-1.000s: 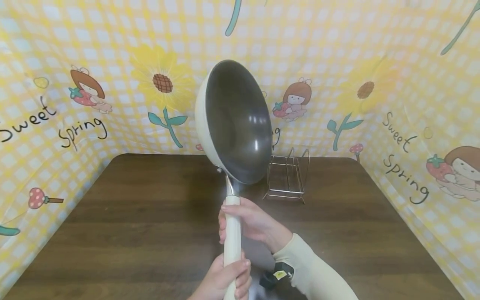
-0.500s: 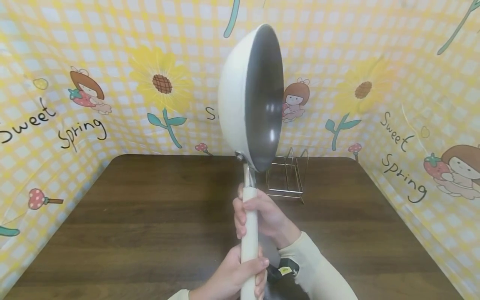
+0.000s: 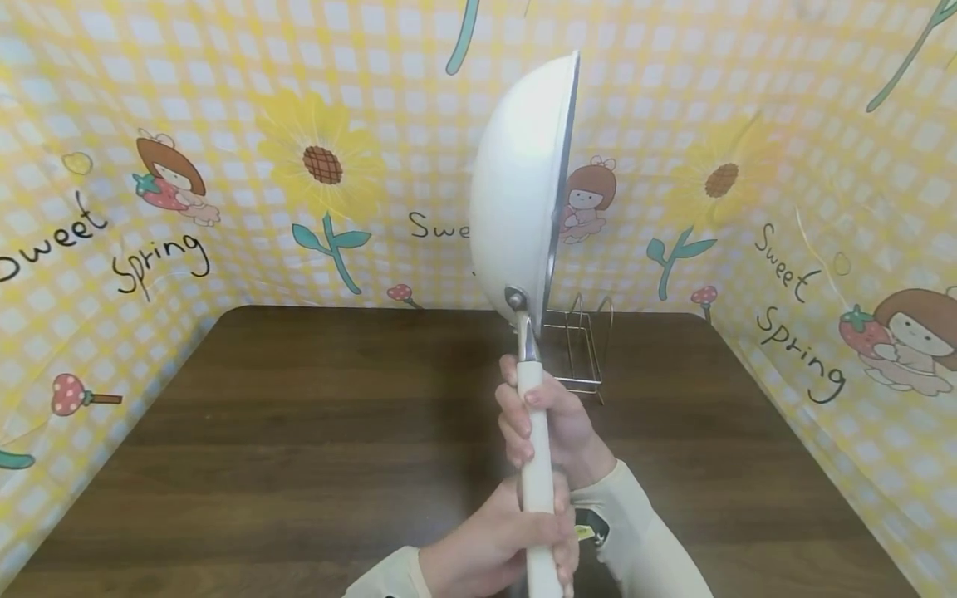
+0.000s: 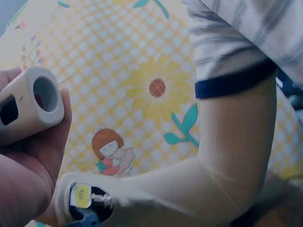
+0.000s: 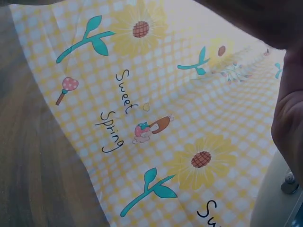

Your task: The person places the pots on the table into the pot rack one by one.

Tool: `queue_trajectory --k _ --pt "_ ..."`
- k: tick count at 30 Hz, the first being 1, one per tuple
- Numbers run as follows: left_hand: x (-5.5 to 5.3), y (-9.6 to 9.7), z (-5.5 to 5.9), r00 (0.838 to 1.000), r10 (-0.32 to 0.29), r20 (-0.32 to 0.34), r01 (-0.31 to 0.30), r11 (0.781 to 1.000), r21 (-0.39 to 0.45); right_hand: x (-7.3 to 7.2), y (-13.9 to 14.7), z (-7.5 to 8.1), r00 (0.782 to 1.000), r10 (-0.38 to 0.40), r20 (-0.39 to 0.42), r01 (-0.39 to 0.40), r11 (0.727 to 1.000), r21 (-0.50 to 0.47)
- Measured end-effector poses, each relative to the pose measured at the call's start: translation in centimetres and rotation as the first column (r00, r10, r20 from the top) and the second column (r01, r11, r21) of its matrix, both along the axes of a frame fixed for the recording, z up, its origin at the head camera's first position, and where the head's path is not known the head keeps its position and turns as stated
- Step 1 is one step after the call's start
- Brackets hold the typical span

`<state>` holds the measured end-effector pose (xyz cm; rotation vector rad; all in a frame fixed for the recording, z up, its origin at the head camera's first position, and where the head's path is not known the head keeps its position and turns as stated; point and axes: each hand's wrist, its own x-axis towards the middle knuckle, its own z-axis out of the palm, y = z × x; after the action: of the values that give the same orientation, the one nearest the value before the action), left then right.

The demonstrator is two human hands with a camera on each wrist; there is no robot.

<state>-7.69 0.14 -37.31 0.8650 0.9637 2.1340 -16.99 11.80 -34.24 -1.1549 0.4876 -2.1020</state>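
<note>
A white pan (image 3: 519, 183) with a deep rounded body stands on edge in the air in the head view, its opening turned to the right and its inside hidden. Near the metal neck, my right hand (image 3: 557, 423) grips the white handle (image 3: 536, 482). Lower down the same handle, my left hand (image 3: 516, 531) is wrapped round it, thumb across the front. The left wrist view shows the hollow handle end (image 4: 49, 111) poking out of my left hand (image 4: 28, 175). Part of the pan body (image 5: 272, 203) appears in the right wrist view's lower right corner.
A metal wire rack (image 3: 583, 349) stands on the dark wooden table (image 3: 299, 432) near its back edge, partly covered by the pan. Yellow checked cloth (image 3: 374, 108) with printed flowers and figures walls in the back and sides.
The pan has moved to the right and turned about its handle, so its dark inside has gone out of sight and the white outside faces me. Both hands keep their hold.
</note>
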Motion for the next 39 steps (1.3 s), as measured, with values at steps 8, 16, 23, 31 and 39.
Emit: queue_trajectory --k 8,16,23,31,39 --pt "-0.8 1.6 -0.3 0.991 -0.131 -0.002 0.131 0.986 0.101 0.1 0.8 -0.1 0.997 0.012 0.074 -0.009 0.999 -0.037" --pt "-1.2 3.0 -0.8 0.992 -0.125 0.007 0.123 0.984 0.126 -0.5 1.4 -0.3 0.998 0.044 0.045 -0.038 0.991 -0.128" --pt "-1.9 3.7 -1.0 0.99 -0.139 -0.007 0.139 0.985 0.103 -1.1 2.5 -0.4 0.998 0.067 -0.006 -0.067 0.982 -0.177" --pt "-2.8 4.8 -1.8 0.982 -0.183 -0.046 0.187 0.976 0.108 -1.5 3.0 -0.6 0.996 0.091 -0.017 -0.093 0.978 -0.187" --pt "-3.1 5.5 -2.5 0.98 -0.194 -0.049 0.198 0.977 0.086 -1.9 3.1 -1.1 0.992 0.117 -0.052 -0.125 0.974 -0.191"
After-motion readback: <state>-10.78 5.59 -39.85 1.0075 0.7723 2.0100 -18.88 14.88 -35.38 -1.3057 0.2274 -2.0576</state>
